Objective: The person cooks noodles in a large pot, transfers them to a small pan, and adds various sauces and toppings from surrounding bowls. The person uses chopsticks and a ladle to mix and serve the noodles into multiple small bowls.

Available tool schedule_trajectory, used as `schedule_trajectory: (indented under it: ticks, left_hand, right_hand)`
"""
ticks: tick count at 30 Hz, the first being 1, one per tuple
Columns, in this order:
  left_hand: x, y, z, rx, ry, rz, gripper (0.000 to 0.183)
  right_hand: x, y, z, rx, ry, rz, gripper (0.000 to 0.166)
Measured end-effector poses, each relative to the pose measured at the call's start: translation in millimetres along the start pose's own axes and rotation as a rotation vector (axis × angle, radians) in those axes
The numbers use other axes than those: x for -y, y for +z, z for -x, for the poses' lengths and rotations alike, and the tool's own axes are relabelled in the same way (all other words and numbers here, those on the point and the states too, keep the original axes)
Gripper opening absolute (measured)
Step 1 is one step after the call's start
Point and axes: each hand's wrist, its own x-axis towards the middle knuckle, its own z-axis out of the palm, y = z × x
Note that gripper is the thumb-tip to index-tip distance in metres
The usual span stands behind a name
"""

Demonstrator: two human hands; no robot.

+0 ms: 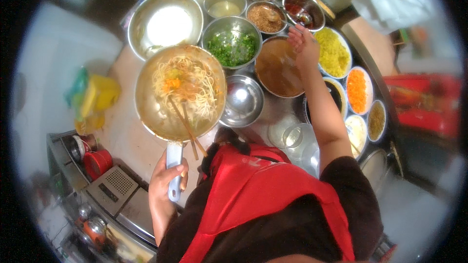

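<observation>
My left hand (pixel 168 175) grips the pale handle of a frying pan (pixel 146 117). Noodles (pixel 201 96) lie in the pan with orange shreds, a yellow bit and some sauce. A pair of wooden chopsticks (pixel 187 126) leans in them, ends sticking out over the near rim. My right hand (pixel 305 47) reaches across a bowl of brown sauce (pixel 276 64), with the handle of a metal spoon (pixel 287 23) at its fingers. The spoon's bowl end rests in a bowl of brown crumbly topping (pixel 261 16). Beside the pan stands a bowl of chopped greens (pixel 234 45).
A large metal bowl (pixel 137 25) stands beyond the pan, an upturned-looking or bare steel bowl (pixel 243 100) right of it. Dark red sauce (pixel 298 5), yellow topping (pixel 331 53) and orange shreds (pixel 356 91) fill bowls along the right edge. Clear containers (pixel 301 142) sit near my apron.
</observation>
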Motion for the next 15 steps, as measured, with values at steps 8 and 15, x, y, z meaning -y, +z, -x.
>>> schedule_trajectory:
  ticks: [8, 15]
  left_hand:
    - [-4.3, -4.8, -0.1, 0.043, -0.051, 0.031, 0.065]
    - [1.4, -2.3, 0.7, -0.028, -0.027, 0.022, 0.063]
  right_hand:
    - [7.2, 65.6, 67.9, 0.563, -0.046, 0.52, 0.031]
    - [-79.1, 59.8, 35.1, 0.415, 0.203, 0.776, 0.031]
